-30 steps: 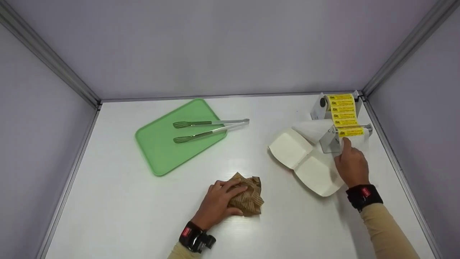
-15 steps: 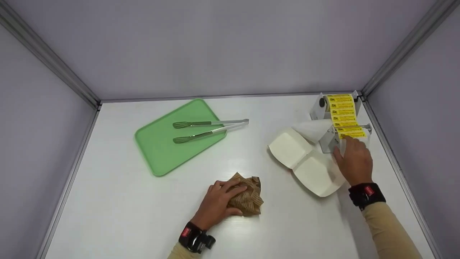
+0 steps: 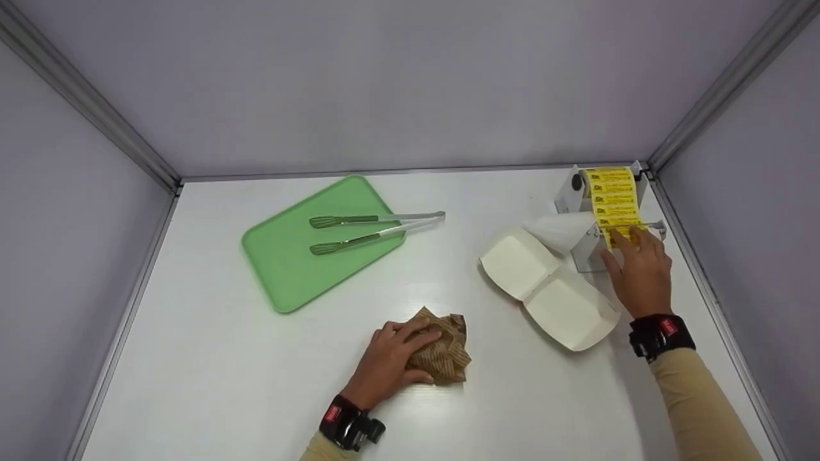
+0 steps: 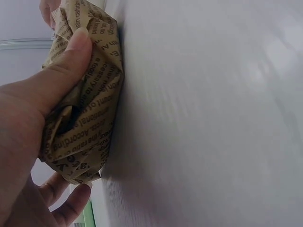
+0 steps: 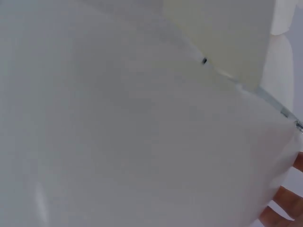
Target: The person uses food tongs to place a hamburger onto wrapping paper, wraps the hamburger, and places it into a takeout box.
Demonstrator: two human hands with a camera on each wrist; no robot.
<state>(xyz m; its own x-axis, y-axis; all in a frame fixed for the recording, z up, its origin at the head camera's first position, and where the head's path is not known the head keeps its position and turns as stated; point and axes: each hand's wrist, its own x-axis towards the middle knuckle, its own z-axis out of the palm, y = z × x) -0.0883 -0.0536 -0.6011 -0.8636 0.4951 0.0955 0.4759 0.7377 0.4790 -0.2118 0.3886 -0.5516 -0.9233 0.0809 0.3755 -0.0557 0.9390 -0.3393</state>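
Note:
My left hand (image 3: pixel 381 368) holds a bundle wrapped in crumpled brown printed paper (image 3: pixel 448 352) on the white table. The left wrist view has the thumb along one side of this bundle (image 4: pixel 92 123) and fingertips around its end. Over at the right, my right hand (image 3: pixel 642 275) reaches over the front of a metal label dispenser (image 3: pixel 584 251), its fingertips on the strip of yellow labels (image 3: pixel 615 198) and the thumb spread apart. White, smooth sheet material (image 5: pixel 142 142) fills most of the right wrist view, with fingers (image 5: pixel 286 201) showing at its edge.
An opened white clamshell box (image 3: pixel 570 314) lies between the bundle and the dispenser. White backing paper (image 3: pixel 560 230) curls out beside it. A green tray (image 3: pixel 288 288) with metal tongs (image 3: pixel 346 246) across it is at the back left. Walls enclose the table.
My right hand has shifted right and slightly forward, from in front of the label strip onto it, its fingers now spread. The label strip has moved a little. My left hand stays on the bundle.

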